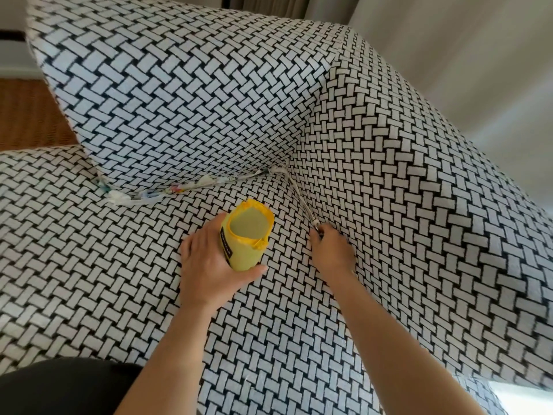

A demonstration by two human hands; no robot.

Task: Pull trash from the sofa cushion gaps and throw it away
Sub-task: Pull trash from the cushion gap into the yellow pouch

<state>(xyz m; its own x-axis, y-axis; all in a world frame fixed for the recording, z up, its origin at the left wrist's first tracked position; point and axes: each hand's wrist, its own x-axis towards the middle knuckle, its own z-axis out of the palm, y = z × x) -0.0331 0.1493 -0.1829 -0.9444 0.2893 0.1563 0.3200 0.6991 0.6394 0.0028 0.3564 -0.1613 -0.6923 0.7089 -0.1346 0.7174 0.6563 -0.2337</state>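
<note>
My left hand (209,262) grips a yellow open-topped container (247,236), held upright on the sofa seat (89,265). My right hand (329,250) reaches into the gap between the seat and the side cushion (419,190). Its fingertips pinch a small piece of trash (317,227) at the gap's near end. White and coloured scraps of trash (167,191) line the gap under the back cushion (194,85). More pale trash (296,187) runs along the side gap from the corner. Whether the container holds anything I cannot tell.
The sofa is covered in black-and-white woven-pattern fabric. A wooden floor (27,115) shows at the far left. A pale wall (478,55) stands behind the side cushion. My dark clothing (65,384) fills the lower left corner.
</note>
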